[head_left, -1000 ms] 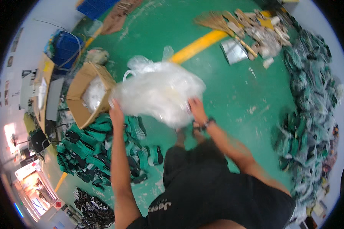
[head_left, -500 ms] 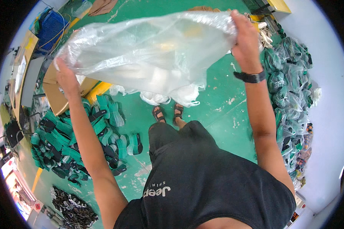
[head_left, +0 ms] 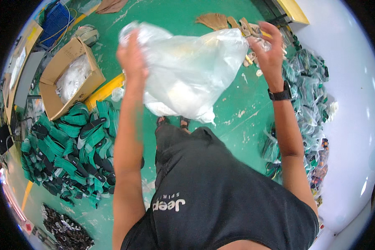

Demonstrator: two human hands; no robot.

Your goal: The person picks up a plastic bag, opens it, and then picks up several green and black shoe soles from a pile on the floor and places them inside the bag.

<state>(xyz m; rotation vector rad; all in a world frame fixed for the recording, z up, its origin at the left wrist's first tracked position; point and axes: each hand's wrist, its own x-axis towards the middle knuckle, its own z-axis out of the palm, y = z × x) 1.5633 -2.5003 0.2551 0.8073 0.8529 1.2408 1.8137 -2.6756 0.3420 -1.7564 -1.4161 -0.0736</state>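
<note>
We raise both arms over the green floor (head_left: 221,104). Left hand (head_left: 131,56) fingers clench the clear plastic bag (head_left: 191,71) at its left top edge; right hand (head_left: 268,50), black wristwatch (head_left: 280,95), fingers curled, pinches its right corner.

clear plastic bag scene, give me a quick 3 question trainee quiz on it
1. True or false: both hands grip the clear plastic bag.
2. What does the right hand wear at the wrist? A) glove B) black watch C) nothing
3. What lies in the open cardboard box on the green floor?

Key:
1. True: the left hand and the right hand hold its upper edge.
2. B, a black watch.
3. Clear plastic bags.
</note>
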